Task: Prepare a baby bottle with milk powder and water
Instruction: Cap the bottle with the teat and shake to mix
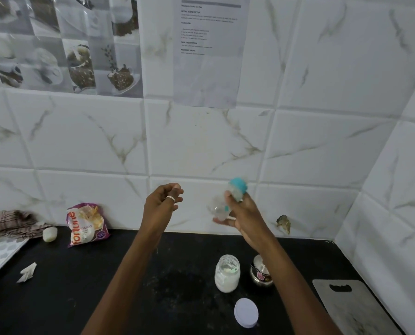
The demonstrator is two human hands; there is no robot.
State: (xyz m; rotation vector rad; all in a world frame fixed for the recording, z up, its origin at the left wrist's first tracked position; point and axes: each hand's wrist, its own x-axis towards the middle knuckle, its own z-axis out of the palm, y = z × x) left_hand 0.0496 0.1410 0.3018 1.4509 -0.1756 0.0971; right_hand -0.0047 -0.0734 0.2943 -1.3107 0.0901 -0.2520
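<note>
Clasped in the right hand (240,213), the bottle (222,206) is raised above the counter (105,286), in front of the tiled wall (201,141). It is blurred, clear-bodied with a teal cap (238,187) at the top, tilted so the cap leans right. Fingers wrap its far side, thumb near the cap, and the forearm rises from the lower right. To its left, apart from the bottle, the left hand (161,201) hangs at about the same height, fingers loosely curled around nothing, a ring (170,198) on one finger.

Below the right forearm an open jar (227,274) of white powder stands on the counter, a steel pot (260,274) just to its right. A round lid (246,313) lies nearer the camera, a board (351,308) at right. Far left lie a flour bag (85,224), a tray (1,252) and a cloth (13,222).
</note>
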